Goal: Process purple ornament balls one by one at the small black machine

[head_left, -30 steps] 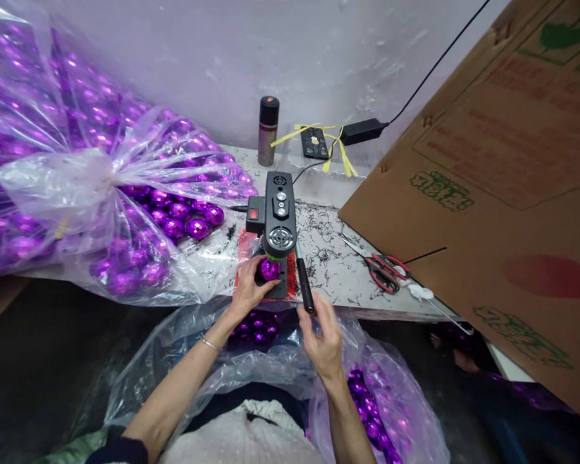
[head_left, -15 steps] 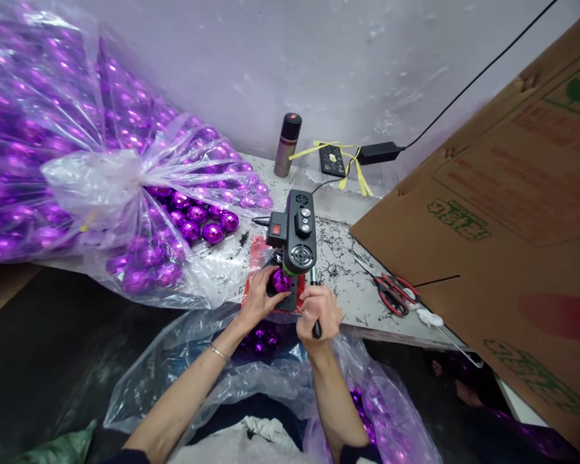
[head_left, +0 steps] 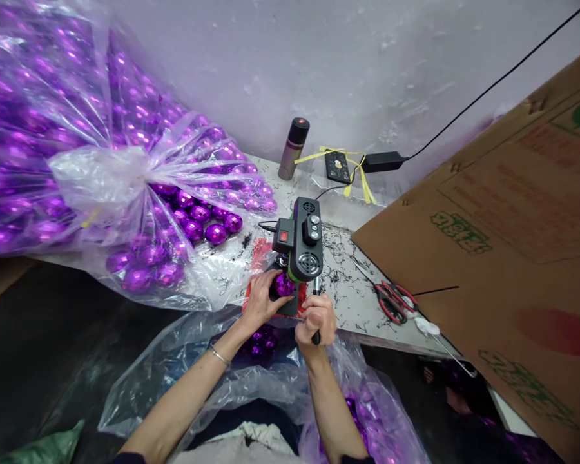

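Under the head of a small black bench drill press (head_left: 307, 238) sits a shiny purple faceted ball (head_left: 284, 283). My left hand (head_left: 263, 296) is closed round this ball from the left, thumb and fingers on its sides, at the machine's dark base (head_left: 289, 305). On the right, my right hand (head_left: 317, 318) is wrapped round the black-ended lever (head_left: 316, 336) of the press. The top of the ball is partly hidden by the machine's head. Below my hands, more purple balls (head_left: 261, 343) lie in an open clear plastic bag (head_left: 159, 374) at my lap.
A big tied plastic bag of purple balls (head_left: 96, 171) fills the left. A cardboard box (head_left: 502, 232) stands at the right, with red-handled scissors (head_left: 394, 301) before it. Behind the press are a bottle (head_left: 294, 148), a phone-like black item (head_left: 337, 165) and a power adapter (head_left: 381, 161). Dark shavings litter the tabletop.
The camera view has shifted slightly. My left hand still holds the ball under the press, and my right hand still grips the lever, a little closer to my left hand.
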`<control>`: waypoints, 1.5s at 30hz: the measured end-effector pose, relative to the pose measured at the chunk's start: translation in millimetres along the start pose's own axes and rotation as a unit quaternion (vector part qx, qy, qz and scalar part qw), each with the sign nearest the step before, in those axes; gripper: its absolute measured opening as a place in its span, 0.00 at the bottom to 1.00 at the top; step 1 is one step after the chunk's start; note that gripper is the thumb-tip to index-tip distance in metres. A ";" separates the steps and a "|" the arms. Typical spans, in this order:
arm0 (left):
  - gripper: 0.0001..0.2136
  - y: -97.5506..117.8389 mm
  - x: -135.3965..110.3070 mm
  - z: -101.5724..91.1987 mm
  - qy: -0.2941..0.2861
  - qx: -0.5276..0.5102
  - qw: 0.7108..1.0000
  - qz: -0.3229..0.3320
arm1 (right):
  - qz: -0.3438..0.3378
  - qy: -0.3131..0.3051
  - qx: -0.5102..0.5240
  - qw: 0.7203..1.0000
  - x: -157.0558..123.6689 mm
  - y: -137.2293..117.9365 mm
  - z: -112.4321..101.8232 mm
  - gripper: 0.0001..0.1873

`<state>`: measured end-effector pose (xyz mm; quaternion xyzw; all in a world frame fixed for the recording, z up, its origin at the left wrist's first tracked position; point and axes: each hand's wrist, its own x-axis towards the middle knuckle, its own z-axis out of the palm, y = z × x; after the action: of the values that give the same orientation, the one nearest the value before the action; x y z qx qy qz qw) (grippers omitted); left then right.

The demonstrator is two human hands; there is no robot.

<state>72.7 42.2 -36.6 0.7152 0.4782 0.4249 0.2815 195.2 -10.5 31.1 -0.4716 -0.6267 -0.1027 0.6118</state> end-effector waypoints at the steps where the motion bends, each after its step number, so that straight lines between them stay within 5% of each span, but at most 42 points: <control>1: 0.26 -0.1 0.0 0.2 0.001 0.000 1.000 0.000 | 0.001 0.000 0.001 1.000 -0.5 0.3 0.1 0.16; 22: 0.24 -0.4 7.1 -3.3 0.010 -0.006 1.000 0.028 | -0.072 -0.019 0.037 0.997 8.8 4.5 5.8 0.13; 28: 0.26 -3.6 6.7 -2.2 0.027 -0.003 0.998 0.050 | 0.047 -0.020 0.049 0.997 40.7 -22.2 -6.3 0.15; 34: 0.29 -19.0 -63.1 -6.7 0.102 0.012 0.986 0.131 | 0.051 -0.037 0.064 0.996 57.6 -28.9 -13.5 0.17; 37: 0.28 -32.1 -114.7 -11.7 0.035 0.044 0.984 0.170 | 0.033 -0.028 0.068 0.997 49.8 -25.2 -11.5 0.17; 40: 0.41 -39.8 -137.4 -21.3 -0.048 0.080 0.978 0.184 | 0.031 -0.024 0.073 0.997 43.6 -22.0 -9.3 0.17; 42: 0.45 -39.4 -123.2 -34.5 -0.060 0.087 0.978 0.182 | 0.029 -0.025 0.076 0.996 42.1 -20.5 -8.5 0.17; 45: 0.23 -33.3 -58.7 -67.0 0.018 0.103 0.986 0.133 | 0.025 -0.022 0.078 0.996 42.3 -19.7 -8.0 0.18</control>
<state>-11.6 0.6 -51.2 0.7899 0.4246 0.4201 0.1385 194.6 -7.0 78.4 -0.4400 -0.6343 -0.0276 0.6350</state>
